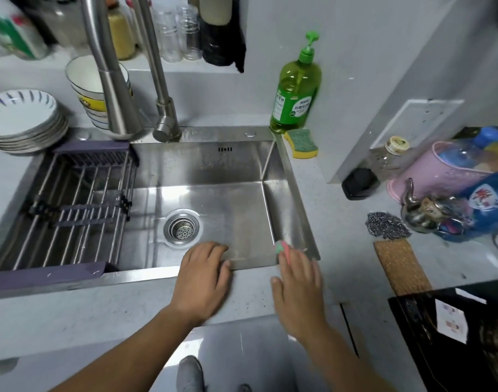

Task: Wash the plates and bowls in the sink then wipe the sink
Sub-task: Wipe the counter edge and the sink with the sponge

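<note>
Head view. The left hand (204, 274) lies palm down on the front rim of the rectangular stainless-steel sink (214, 171). Its fingers are relaxed and drape over the edge into the basin, holding nothing. The right hand (297, 284) lies just to the right of the left one, at the sink's front right corner. Its fingers are stretched out flat and its thumb is spread. It presses down on a small pink-and-green cloth (281, 247), which shows only past the fingertips, on the rim. This hand is blurred.

Just beyond the left hand's fingers, in the basin floor, sits the round metal drain strainer (182, 228). Left of that hand, a steel-rod draining rack with purple ends (72, 205) spans the sink's left part.

Far beyond and to the left of both hands, on the counter, stands a stack of white plates with dark rim strokes (21, 120). Beside it is a stack of white bowls with yellow bands (92, 91), partly behind the brushed-steel tap (114, 89).

Straight beyond the right hand, at the sink's back right corner, stands a green pump bottle of dish liquid (296, 89). A yellow-and-green sponge (303, 144) touches its base.

To the right of the right hand, on the counter, lie a brown rectangular scouring pad (400, 267) and, beyond it, a grey steel-wool pad (386, 224).
</note>
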`<state>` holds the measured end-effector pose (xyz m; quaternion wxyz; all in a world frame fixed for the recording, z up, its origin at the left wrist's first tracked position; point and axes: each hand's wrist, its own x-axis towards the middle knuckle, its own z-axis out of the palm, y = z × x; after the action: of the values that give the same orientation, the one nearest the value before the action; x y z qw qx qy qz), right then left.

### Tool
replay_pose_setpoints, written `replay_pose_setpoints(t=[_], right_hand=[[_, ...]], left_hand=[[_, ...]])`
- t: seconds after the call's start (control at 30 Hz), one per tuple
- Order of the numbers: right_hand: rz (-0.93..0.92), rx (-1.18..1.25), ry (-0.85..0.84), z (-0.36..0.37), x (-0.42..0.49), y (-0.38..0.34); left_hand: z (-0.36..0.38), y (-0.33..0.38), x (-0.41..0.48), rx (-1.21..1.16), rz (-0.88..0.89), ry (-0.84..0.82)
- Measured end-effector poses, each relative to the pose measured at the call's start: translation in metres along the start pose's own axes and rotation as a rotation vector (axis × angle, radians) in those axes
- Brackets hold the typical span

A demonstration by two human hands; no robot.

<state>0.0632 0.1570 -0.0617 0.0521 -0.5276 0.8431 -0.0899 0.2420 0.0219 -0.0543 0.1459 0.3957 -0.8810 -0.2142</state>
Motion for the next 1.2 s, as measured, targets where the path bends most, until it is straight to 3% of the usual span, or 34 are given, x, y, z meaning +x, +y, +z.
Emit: replay_pose_setpoints(t=[0.1,0.23,0.3,0.4,0.5,0.57,0.67,0.8,0.93,1.07,1.2], right_hand=[[-0.225,0.12,-0.025,0.013,-0.019,-0.04],[-0.445,0.364,-0.035,0.023,-0.008,-0.091],[-0.284,0.684,-0.099,0.018,0.003,-0.109],[0.216,1.213,-0.168,-0.008,0.03,-0.126],[0.561,1.516,-0.166,-0.032,0.055,-0.137],[0.64,1.539,-0.161,-0.046,0.064,-0.155],[0.502,1.253,-0.047,-0.055,0.073,-0.172],[0.317,1.159,-0.008,-0.062,0.091,-0.169],[0.117,1.001,-0.036,-0.053,0.109,-0.159],[0.272,0.978,-0.095,-0.057,0.133,-0.149],[0.485,1.309,-0.139,-0.077,0.161,-0.133]], left_hand=[[-0.013,-0.009,-0.018,-0.069,-0.072,0.051],[-0.029,-0.023,-0.031,-0.364,-0.313,0.128],[-0.04,-0.024,-0.03,-0.54,-0.418,0.106],[-0.062,-0.02,-0.015,-0.867,-0.53,0.035],[-0.078,-0.001,0.007,-1.143,-0.587,-0.069],[-0.086,0.02,0.017,-1.388,-0.686,-0.091],[-0.101,0.045,0.027,-1.823,-0.853,-0.08],[-0.121,0.04,0.041,-2.072,-0.91,-0.147],[-0.123,0.019,0.06,-2.187,-0.997,-0.171],[-0.122,0.004,0.071,-2.067,-1.021,-0.156],[-0.112,-0.006,0.068,-1.623,-1.094,0.023]])
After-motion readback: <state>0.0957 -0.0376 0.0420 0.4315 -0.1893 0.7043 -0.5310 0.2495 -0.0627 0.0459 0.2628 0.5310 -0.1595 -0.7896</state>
